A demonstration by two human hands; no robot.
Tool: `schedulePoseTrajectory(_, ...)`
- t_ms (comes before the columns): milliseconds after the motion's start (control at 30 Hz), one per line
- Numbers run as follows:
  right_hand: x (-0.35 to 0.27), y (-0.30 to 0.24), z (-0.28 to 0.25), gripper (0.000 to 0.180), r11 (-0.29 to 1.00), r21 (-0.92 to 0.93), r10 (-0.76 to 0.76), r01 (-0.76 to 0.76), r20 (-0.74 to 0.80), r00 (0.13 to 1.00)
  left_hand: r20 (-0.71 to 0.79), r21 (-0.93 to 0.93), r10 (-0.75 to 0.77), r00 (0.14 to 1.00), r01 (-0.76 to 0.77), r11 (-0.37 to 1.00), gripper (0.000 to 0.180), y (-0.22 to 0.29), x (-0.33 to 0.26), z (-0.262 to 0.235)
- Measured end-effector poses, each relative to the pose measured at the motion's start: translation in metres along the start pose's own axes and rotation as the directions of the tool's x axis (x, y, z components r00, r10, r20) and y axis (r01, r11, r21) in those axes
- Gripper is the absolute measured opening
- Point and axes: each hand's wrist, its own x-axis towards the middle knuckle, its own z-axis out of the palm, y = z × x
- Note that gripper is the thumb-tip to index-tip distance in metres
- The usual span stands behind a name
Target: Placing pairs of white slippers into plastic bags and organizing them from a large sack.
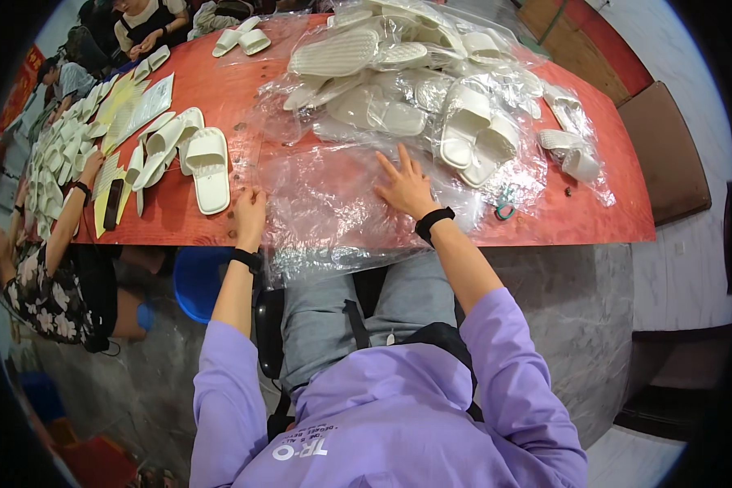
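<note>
Two bare hands on one clear plastic bag (325,203), flattened at near edge of red table (594,220).

Far left edge: co-worker's arm (73,215) with dark wristband, reaching over rows of white slippers (57,154); yellow sheets (110,191) and dark flat object (113,203) alongside.

Left of centre, toward near edge: three loose white slippers (183,154), long axes running from near edge toward far edge, just beside left hand.

Left hand (250,207): fingers curled narrow, pinching left border of bag at near edge; black band at wrist. Grip detail too small to tell further.

Bag: spread between both hands, long axis across table, left to right; near border hanging over table edge toward lap. No slipper visible inside.

Right hand (405,185): fingers spread wide, palm pressed flat on bag's right part, holding nothing; black band at wrist. Fingertips pointing toward far edge.

Beyond right hand, toward far edge: heap of bagged white slippers (431,89), nearest pair (476,138) just beyond fingertips. Right hand nearer to heap than left.

Right of right hand, near edge: small teal scissors (506,203) under loose film. Far right: more bagged slippers (573,154).

Far left corner: second person's hands (145,45) and one slipper pair (242,38), well apart.
</note>
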Motion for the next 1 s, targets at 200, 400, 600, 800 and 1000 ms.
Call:
schedulePoseTrajectory(200,0.003,0.001,-0.017,0.073,1.000,0.018,-0.018,0.016,0.106,0.994,0.125,-0.358,-0.207,0.970,0.238,0.903,0.009,0.000,-0.008,0.003)
schedulePoseTrajectory(400,-0.013,-0.009,-0.035,0.078,0.908,-0.033,-0.408,0.417,0.147,0.901,0.394,-0.366,-0.218,0.893,0.370,0.854,0.009,0.013,-0.023,-0.028)
schedulePoseTrajectory(600,-0.039,-0.047,-0.031,0.103,0.782,0.041,-0.619,0.622,0.172,0.766,0.388,-0.318,-0.102,0.916,0.238,0.918,0.016,0.018,-0.039,-0.024)
schedulePoseTrajectory(800,-0.041,-0.025,0.023,0.106,0.856,0.170,-0.502,0.488,0.055,0.863,0.295,-0.161,0.009,0.955,0.041,0.986,0.029,0.010,-0.037,-0.027)
schedulePoseTrajectory(1000,-0.041,-0.026,0.033,0.099,0.903,0.114,-0.414,0.414,-0.023,0.910,0.154,0.300,0.375,0.914,-0.404,0.864,0.049,0.046,-0.044,-0.032)
